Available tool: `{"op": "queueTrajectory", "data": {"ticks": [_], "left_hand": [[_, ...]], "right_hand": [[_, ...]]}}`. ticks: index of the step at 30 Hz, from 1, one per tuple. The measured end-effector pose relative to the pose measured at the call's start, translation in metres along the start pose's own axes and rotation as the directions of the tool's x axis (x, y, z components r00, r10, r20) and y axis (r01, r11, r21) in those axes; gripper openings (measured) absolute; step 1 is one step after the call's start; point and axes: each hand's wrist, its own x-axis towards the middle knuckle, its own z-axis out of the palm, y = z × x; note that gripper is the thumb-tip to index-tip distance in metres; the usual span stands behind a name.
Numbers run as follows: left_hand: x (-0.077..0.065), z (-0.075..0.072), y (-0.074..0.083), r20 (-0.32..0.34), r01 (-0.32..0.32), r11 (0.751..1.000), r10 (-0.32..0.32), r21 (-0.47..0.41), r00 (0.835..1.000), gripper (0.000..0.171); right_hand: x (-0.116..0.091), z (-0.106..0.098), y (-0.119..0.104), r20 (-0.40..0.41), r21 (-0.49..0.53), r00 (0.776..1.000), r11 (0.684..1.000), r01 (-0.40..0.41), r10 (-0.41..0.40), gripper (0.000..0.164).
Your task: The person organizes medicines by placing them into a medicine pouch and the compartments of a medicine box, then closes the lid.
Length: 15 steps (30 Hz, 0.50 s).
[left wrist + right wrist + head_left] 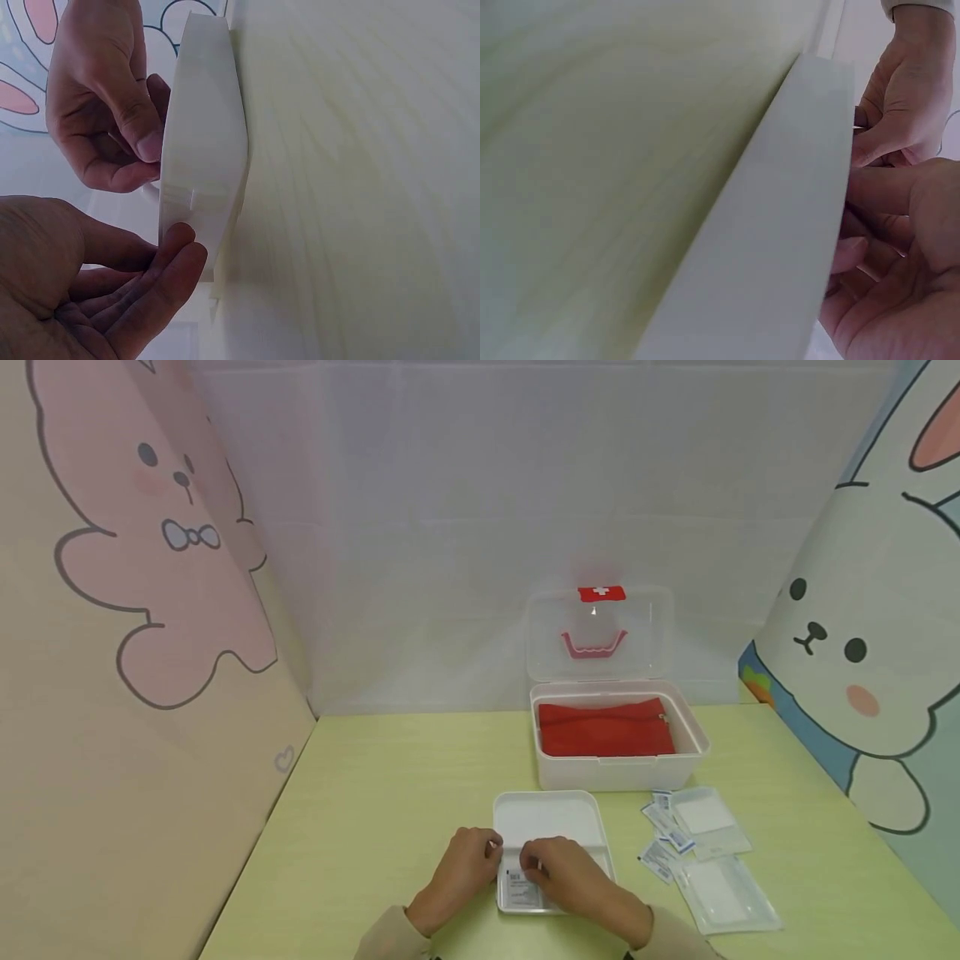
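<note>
A white divided tray point(551, 810) lies on the table in front of me. In its near compartment is a small printed packet point(522, 888), partly covered by my right hand. My left hand point(467, 862) is at the tray's left edge; in the left wrist view its thumb and fingers pinch the side wall point(202, 112). My right hand point(573, 872) reaches over the near compartment with bent fingers. In the right wrist view the right hand point(907, 255) is partly hidden behind the tray wall, and I cannot tell whether its fingertips hold anything.
Behind the tray stands a white first-aid box point(615, 773) with its clear lid point(645, 627) up and a red zip pouch point(600, 735) inside. To the right lie clear packages with white pads point(720, 893) and several small printed sachets point(658, 860). Cartoon-printed panels border both sides.
</note>
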Motion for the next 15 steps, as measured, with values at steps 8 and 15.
{"op": "queueTrajectory", "data": {"ticks": [8, 15], "left_hand": [[-0.001, -0.0013, 0.0021, 0.007, 0.003, 1.0, -0.003, 0.003, 1.0, 0.015], [-0.001, -0.001, 0.0011, 0.011, 0.003, 1.0, -0.003, -0.004, 1.0, 0.014]], "right_hand": [[-0.0031, 0.0073, -0.0014, -0.04, -0.158, 0.999, 0.988, -0.002, -0.005, 0.009], [-0.0057, 0.0063, -0.0026, -0.022, -0.189, 0.999, 0.981, -0.035, 0.032, 0.012]]}}
